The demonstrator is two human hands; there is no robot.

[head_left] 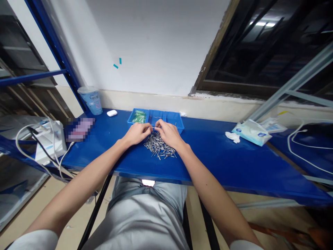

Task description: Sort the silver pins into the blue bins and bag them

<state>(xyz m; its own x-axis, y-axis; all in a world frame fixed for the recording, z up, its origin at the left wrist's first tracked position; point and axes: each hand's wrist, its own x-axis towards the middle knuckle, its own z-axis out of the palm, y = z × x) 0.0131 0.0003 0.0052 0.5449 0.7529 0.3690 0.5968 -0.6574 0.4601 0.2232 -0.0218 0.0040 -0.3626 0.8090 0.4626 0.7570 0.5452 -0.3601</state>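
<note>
A heap of thin silvery metal pins (160, 146) lies on the blue table in front of me. Above its far edge, my left hand (139, 133) and my right hand (168, 132) come close together, fingertips pinched. Between them runs one slim metal pin (153, 127), held at its two ends. Just beyond my hands stand three blue bins side by side. Small green packets fill the left bin (129, 118); a few pins lie in the middle bin (153, 114) and the right bin (173, 114). My fingers partly hide the bins.
On the blue table (208, 156), a patterned cup (91, 100) and a white earbud case (112, 113) stand at the back left. White cables and a power strip (52, 142) occupy the left end. A tissue pack (252, 132) and crumpled tissue (232, 136) lie right.
</note>
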